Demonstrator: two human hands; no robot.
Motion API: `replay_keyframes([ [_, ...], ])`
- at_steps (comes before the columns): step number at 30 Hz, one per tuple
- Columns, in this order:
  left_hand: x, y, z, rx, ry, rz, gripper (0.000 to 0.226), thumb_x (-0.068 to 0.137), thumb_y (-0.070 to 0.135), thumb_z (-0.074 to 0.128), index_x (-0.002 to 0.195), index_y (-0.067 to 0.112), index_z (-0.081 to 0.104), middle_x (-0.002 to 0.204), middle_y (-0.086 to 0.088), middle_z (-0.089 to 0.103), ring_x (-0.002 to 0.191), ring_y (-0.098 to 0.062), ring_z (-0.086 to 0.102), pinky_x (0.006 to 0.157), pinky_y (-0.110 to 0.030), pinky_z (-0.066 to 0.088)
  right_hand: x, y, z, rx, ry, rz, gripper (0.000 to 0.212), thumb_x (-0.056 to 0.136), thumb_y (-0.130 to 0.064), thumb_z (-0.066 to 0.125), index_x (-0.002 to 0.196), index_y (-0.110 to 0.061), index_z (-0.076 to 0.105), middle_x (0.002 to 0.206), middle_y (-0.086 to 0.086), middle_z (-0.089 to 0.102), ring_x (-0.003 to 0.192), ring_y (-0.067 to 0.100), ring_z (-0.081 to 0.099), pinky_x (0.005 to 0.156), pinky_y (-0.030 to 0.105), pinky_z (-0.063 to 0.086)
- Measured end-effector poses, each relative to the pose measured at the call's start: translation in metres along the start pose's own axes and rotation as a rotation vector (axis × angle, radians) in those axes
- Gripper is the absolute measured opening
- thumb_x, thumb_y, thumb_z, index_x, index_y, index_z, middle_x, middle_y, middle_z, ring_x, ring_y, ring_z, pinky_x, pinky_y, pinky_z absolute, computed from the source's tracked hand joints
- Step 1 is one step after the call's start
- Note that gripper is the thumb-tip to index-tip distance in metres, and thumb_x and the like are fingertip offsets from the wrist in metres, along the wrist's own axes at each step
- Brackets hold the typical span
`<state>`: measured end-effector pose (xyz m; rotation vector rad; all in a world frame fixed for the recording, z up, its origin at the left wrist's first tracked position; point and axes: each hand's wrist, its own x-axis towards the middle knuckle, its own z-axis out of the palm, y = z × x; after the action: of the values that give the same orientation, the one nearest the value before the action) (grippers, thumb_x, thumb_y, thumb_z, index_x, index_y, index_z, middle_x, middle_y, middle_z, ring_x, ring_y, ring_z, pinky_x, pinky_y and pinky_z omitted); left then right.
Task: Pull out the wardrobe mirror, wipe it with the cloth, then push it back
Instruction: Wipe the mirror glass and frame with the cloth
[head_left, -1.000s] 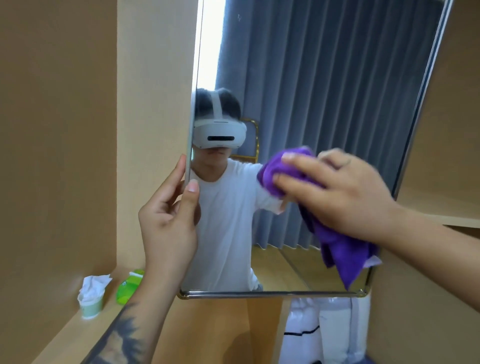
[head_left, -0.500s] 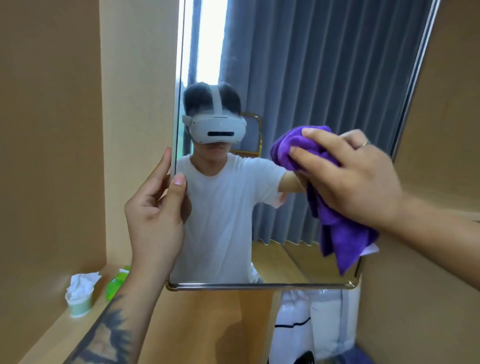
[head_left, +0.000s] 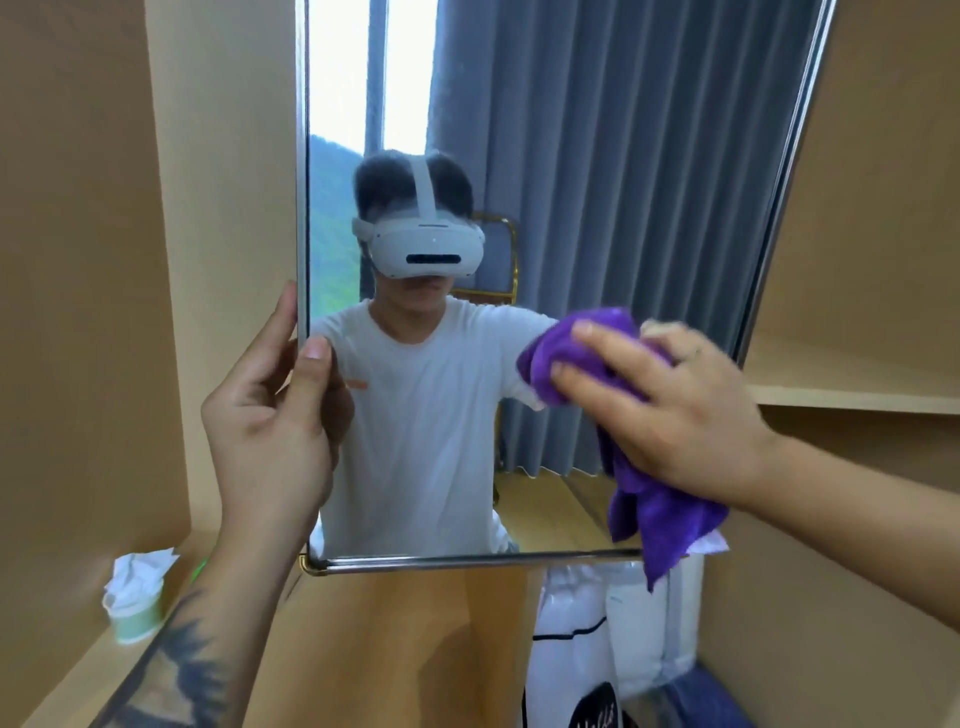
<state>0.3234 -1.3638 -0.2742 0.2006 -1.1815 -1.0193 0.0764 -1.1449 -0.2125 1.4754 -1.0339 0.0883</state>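
Tissue-stuffed green cup (head_left: 136, 613) on shelf (head_left: 78, 691)

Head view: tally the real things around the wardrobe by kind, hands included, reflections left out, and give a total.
Hands: 2, left hand gripping the mirror's edge, right hand pressing the cloth
Mirror: 1
Purple cloth: 1
Pale green cup stuffed with tissue: 1
Bright green item behind the left forearm, kind unclear: 1
White bag below the mirror: 1
Total: 7
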Motion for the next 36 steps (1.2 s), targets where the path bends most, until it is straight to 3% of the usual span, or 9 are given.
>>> replay_keyframes([
  [5, 0.001, -0.002, -0.002, 0.001, -0.019, 0.008, 0.049, 0.095, 0.051, 0.072, 0.142, 0.054, 0.060, 0.092, 0.001, 0.062, 0.087, -0.025, 0.056, 0.092, -0.051, 0.049, -0.017, 0.028, -0.010, -0.061, -0.073, -0.321, 0.044, 0.099, -0.009, 0.061, 0.140, -0.024, 0.062, 0.139, 0.012, 0.067, 0.087, 0.036, 0.063, 0.070, 0.042, 0.048],
  [9, 0.002, -0.001, -0.003, -0.015, -0.028, 0.004, 0.046, 0.095, 0.049, 0.071, 0.140, 0.055, 0.061, 0.088, -0.001, 0.060, 0.084, -0.026, 0.054, 0.086, -0.052, 0.051, -0.009, 0.064, -0.015, -0.097, 0.107, 0.162, 0.040, 0.102, -0.019, 0.064, 0.142, -0.020, 0.064, 0.145, 0.017, 0.061, 0.085, 0.037, 0.056, 0.074, 0.049, 0.051],
  [11, 0.001, -0.001, -0.003, -0.010, -0.025, 0.010, 0.045, 0.097, 0.049, 0.071, 0.140, 0.056, 0.061, 0.089, 0.008, 0.065, 0.088, -0.024, 0.057, 0.093, -0.058, 0.052, -0.021, 0.048, -0.012, -0.070, 0.072, 0.273, 0.040, 0.101, -0.020, 0.064, 0.141, -0.017, 0.066, 0.145, 0.019, 0.059, 0.083, 0.038, 0.052, 0.071, 0.049, 0.052],
  [17, 0.000, -0.002, -0.001, 0.013, -0.009, 0.026, 0.047, 0.097, 0.049, 0.071, 0.142, 0.052, 0.061, 0.088, 0.015, 0.065, 0.087, -0.018, 0.058, 0.101, -0.055, 0.055, -0.045, 0.058, -0.031, -0.074, -0.183, -0.213, 0.048, 0.102, -0.003, 0.047, 0.147, -0.018, 0.055, 0.140, 0.023, 0.063, 0.075, 0.038, 0.057, 0.065, 0.048, 0.056],
  [22, 0.000, 0.001, -0.002, 0.004, -0.012, 0.015, 0.047, 0.096, 0.051, 0.071, 0.141, 0.055, 0.060, 0.086, 0.007, 0.062, 0.086, -0.024, 0.057, 0.087, -0.052, 0.052, -0.044, 0.065, -0.041, -0.101, -0.083, 0.259, 0.046, 0.100, -0.020, 0.057, 0.146, -0.026, 0.053, 0.147, 0.015, 0.056, 0.083, 0.041, 0.052, 0.056, 0.047, 0.054],
  [27, -0.004, 0.006, -0.003, -0.014, -0.022, 0.022, 0.048, 0.095, 0.054, 0.070, 0.141, 0.059, 0.058, 0.090, 0.006, 0.066, 0.087, -0.027, 0.060, 0.081, -0.036, 0.045, -0.079, 0.016, -0.036, -0.006, -0.346, -0.279, 0.047, 0.097, -0.012, 0.049, 0.142, -0.022, 0.057, 0.137, 0.019, 0.062, 0.072, 0.037, 0.060, 0.055, 0.039, 0.050],
  [29, -0.006, 0.007, -0.003, -0.014, -0.031, 0.027, 0.048, 0.095, 0.053, 0.070, 0.141, 0.059, 0.058, 0.092, 0.008, 0.068, 0.088, -0.027, 0.061, 0.081, -0.035, 0.044, -0.075, 0.034, -0.036, -0.021, -0.294, -0.177, 0.049, 0.098, -0.013, 0.048, 0.145, -0.025, 0.052, 0.142, 0.015, 0.059, 0.074, 0.038, 0.058, 0.056, 0.040, 0.051],
  [33, -0.007, 0.009, 0.000, -0.016, -0.019, 0.031, 0.047, 0.097, 0.049, 0.070, 0.142, 0.056, 0.060, 0.081, 0.001, 0.053, 0.078, -0.027, 0.051, 0.074, -0.034, 0.047, -0.060, 0.063, -0.043, -0.098, -0.064, 0.437, 0.047, 0.100, -0.028, 0.056, 0.147, -0.032, 0.051, 0.151, 0.006, 0.050, 0.082, 0.039, 0.046, 0.056, 0.044, 0.052],
  [36, -0.007, 0.010, 0.000, -0.027, -0.009, 0.027, 0.046, 0.096, 0.048, 0.070, 0.141, 0.055, 0.061, 0.078, 0.003, 0.049, 0.077, -0.026, 0.046, 0.067, -0.027, 0.050, -0.075, 0.037, -0.037, -0.031, -0.149, 0.184, 0.048, 0.095, -0.017, 0.054, 0.143, -0.023, 0.052, 0.142, 0.021, 0.061, 0.079, 0.043, 0.057, 0.058, 0.046, 0.056],
])
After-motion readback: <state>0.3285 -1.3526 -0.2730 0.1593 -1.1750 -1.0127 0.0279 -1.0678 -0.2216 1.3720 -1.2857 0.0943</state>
